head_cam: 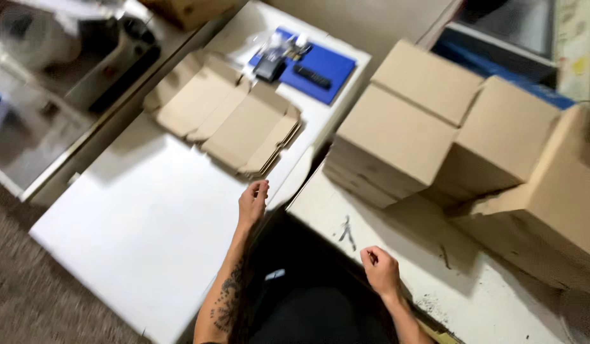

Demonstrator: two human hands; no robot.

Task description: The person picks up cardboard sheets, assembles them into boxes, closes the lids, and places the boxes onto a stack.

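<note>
Motion blur softens the whole view, so the small items on the blue mat [323, 67] at the far edge of the white table [148, 216] cannot be told apart beyond a dark remote-like bar and some pale bits. The machinery at the top left corner is a smear. The rightmost cardboard box [562, 204] is cut off by the frame, and both forearms run out at the bottom.

The left hand [253, 202] hovers at the table's right edge, fingers loosely together and pointing away, holding nothing; the tattooed forearm slants up from below. Nearest to it lies the stack of flattened cartons [228, 114], toward the far middle of that table, apart from the hand.

The right hand [380, 271] is curled into a loose fist over the near edge of the second, scuffed white surface [473, 299]; whether it grips anything cannot be told. Folded boxes [397, 143] stand stacked well beyond it.
</note>
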